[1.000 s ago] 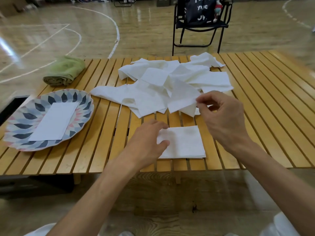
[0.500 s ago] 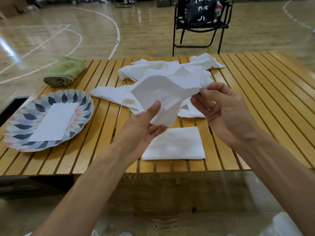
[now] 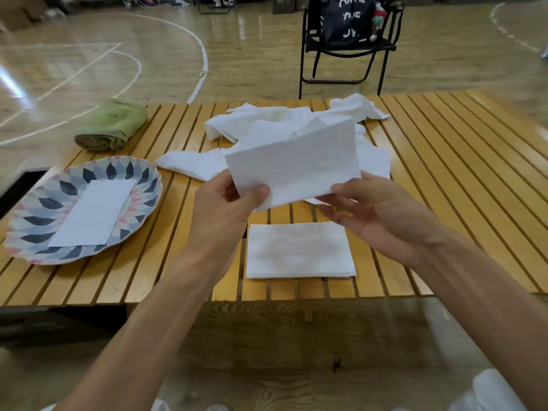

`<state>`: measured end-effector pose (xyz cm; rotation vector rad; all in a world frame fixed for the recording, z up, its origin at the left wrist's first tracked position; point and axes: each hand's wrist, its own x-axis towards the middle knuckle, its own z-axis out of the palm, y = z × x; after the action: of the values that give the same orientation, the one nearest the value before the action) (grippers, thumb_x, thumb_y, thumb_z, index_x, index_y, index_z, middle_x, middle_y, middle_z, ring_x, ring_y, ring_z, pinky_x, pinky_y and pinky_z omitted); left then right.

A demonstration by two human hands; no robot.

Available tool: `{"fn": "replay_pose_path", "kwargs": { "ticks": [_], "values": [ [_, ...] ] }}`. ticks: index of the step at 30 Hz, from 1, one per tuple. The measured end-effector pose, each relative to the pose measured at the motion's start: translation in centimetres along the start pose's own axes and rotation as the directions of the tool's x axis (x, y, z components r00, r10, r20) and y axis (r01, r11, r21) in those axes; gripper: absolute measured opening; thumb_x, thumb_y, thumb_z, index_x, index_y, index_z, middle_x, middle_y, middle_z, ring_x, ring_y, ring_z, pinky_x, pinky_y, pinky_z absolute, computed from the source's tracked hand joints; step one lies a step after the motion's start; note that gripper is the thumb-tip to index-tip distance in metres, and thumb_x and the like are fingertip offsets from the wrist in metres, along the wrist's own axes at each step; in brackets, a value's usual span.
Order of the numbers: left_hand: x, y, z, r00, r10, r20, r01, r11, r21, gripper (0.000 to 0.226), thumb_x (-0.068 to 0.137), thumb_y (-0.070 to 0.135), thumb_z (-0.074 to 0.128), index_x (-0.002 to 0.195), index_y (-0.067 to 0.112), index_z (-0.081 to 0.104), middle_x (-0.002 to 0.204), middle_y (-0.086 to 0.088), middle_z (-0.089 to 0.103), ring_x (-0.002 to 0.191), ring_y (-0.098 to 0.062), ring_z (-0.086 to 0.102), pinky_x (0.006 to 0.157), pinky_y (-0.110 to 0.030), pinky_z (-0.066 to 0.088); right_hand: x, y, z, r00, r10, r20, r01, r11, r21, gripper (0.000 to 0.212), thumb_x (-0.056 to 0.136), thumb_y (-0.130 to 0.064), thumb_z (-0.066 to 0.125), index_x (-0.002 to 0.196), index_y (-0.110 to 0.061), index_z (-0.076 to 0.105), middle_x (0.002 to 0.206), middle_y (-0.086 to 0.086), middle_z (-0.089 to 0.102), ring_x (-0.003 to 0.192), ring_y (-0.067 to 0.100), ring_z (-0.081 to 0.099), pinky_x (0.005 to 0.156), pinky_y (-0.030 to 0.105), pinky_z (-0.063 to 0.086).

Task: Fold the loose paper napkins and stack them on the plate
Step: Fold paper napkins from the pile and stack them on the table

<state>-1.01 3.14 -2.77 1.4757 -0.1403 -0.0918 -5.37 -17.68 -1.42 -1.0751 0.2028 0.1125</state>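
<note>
the slatted wooden table point(image 3: 444, 173) carries everything. a folding chair point(image 3: 347, 46) with a dark bag stands on the floor beyond its far edge. the patterned plate point(image 3: 35, 203) sits at the left with one folded napkin point(image 3: 95, 212) on it, a rolled green towel point(image 3: 112, 126) behind it. the loose napkin pile point(image 3: 267, 126) lies mid-table, partly hidden by the held napkin point(image 3: 296, 164), which the left hand point(image 3: 225, 212) and right hand point(image 3: 382, 215) pinch by its lower corners above the table. a second folded napkin point(image 3: 299, 250) lies near the front edge.

Slatted table point(image 3: 444, 179) bears plate point(image 3: 35, 209), napkins point(image 3: 299, 250), green towel point(image 3: 111, 126)
</note>
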Motion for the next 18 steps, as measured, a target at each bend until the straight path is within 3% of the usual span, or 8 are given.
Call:
{"fn": "replay_pose_path", "kwargs": {
  "ticks": [5,10,13,15,18],
  "values": [
    [-0.36,0.09,0.1,0.995,0.089,0.042,-0.095,0.982,0.164,0.015,0.088,0.003,0.071,0.102,0.007,0.069,0.105,-0.012,0.071,0.103,-0.026,0.067,0.093,-0.045,0.056,-0.03,0.73,-0.18,0.984,0.145,-0.106,-0.145,0.989,0.005,0.026,0.081,-0.008,0.076,0.106,-0.011,0.07,0.107,0.009,0.076,0.094,0.028,0.072,0.084,0.039,0.06],
    [-0.44,0.23,0.1,0.991,0.079,0.112,-0.097,0.981,0.167,0.017,0.088,-0.002,0.069,0.104,0.001,0.067,0.101,-0.011,0.072,0.099,-0.024,0.069,0.09,-0.039,0.057,0.11,0.91,-0.57,0.964,0.186,-0.191,-0.19,0.982,-0.001,0.023,0.082,-0.016,0.078,0.105,-0.014,0.073,0.108,0.007,0.076,0.09,0.022,0.071,0.072,0.035,0.059],
    [-0.56,0.34,0.16,0.991,0.061,0.12,-0.077,0.988,0.135,0.029,0.087,-0.001,0.069,0.114,0.008,0.065,0.109,-0.004,0.073,0.103,-0.018,0.07,0.089,-0.034,0.058,0.14,0.84,-0.7,0.978,0.118,-0.173,-0.121,0.993,-0.005,0.024,0.086,-0.013,0.073,0.11,-0.018,0.071,0.114,0.005,0.075,0.103,0.022,0.071,0.082,0.037,0.059],
    [-0.26,-0.03,0.04,0.997,0.047,0.057,-0.056,0.986,0.157,0.045,0.085,0.012,0.076,0.126,0.019,0.058,0.122,0.003,0.067,0.112,-0.012,0.066,0.09,-0.033,0.056,-0.08,0.47,-0.52,0.992,0.07,-0.109,-0.065,0.997,0.052,0.027,0.087,-0.012,0.07,0.113,-0.018,0.07,0.116,0.004,0.075,0.109,0.023,0.07,0.087,0.039,0.059],
    [0.01,-0.05,-0.22,0.988,-0.157,-0.006,0.157,0.98,0.124,0.07,0.08,0.039,0.079,0.14,0.024,0.048,0.134,0.007,0.057,0.117,-0.008,0.058,0.095,-0.035,0.053,-0.39,-0.05,-0.18,0.999,0.028,-0.022,-0.025,0.995,0.1,0.03,0.087,-0.01,0.067,0.116,-0.019,0.07,0.12,0.005,0.073,0.112,0.024,0.07,0.092,0.042,0.059]
  ]
}}
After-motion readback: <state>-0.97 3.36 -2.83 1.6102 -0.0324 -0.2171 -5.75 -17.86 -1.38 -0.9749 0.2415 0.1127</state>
